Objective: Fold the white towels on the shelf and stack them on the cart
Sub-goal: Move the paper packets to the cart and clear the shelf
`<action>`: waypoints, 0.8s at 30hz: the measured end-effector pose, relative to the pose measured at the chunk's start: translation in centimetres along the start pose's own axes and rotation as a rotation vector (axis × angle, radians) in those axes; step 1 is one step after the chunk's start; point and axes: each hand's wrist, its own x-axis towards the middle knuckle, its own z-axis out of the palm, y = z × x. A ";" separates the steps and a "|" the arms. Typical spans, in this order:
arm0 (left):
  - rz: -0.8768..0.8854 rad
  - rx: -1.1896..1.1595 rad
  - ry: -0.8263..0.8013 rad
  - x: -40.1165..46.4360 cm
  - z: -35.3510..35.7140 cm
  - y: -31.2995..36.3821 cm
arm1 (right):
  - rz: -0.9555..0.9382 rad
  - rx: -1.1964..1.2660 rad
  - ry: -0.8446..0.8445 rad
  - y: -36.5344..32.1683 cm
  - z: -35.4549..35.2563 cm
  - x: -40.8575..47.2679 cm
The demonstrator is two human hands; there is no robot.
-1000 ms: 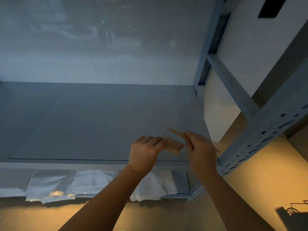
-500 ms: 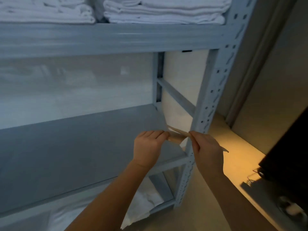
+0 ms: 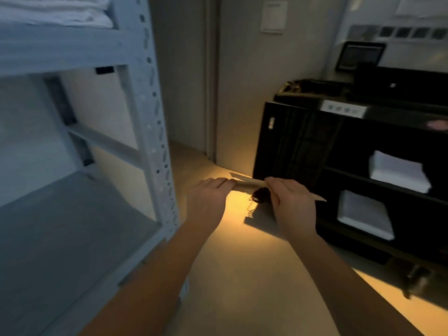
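Both hands hold a small tan strip of paper or card (image 3: 249, 183) between them, out in front of me over the floor. My left hand (image 3: 208, 197) grips its left end with curled fingers. My right hand (image 3: 291, 202) pinches its right part, and a pointed end sticks out past that hand. White folded towels (image 3: 72, 13) lie on the upper level of the grey metal shelf (image 3: 150, 98) at the left. The black cart (image 3: 303, 141) stands at the right with white stacks (image 3: 397, 170) on its middle level and more white stacks (image 3: 363, 214) on its lower level.
The shelf's middle level (image 3: 60, 214) is a bare grey board. Beige floor (image 3: 242, 275) runs between shelf and cart, lit warm yellow. A dark tangled object (image 3: 260, 195) lies on the floor by the cart. A door frame (image 3: 211, 69) and wall stand behind.
My view has swung right, from the shelf's middle level toward the cart. Both hands keep holding the tan strip in the same way.
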 end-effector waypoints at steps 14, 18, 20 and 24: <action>0.143 -0.387 -0.023 10.2 13.1 11.7 | 0.234 -0.268 0.120 16.6 -3.9 0.7; 0.202 -0.420 0.024 14.5 18.5 15.4 | 0.263 -0.284 0.176 23.3 -3.4 2.2; 0.219 -0.431 0.028 17.1 21.4 17.0 | 0.262 -0.291 0.209 26.9 -2.9 3.5; 0.230 -0.444 0.021 22.4 26.7 19.9 | 0.293 -0.290 0.234 33.8 -2.6 6.6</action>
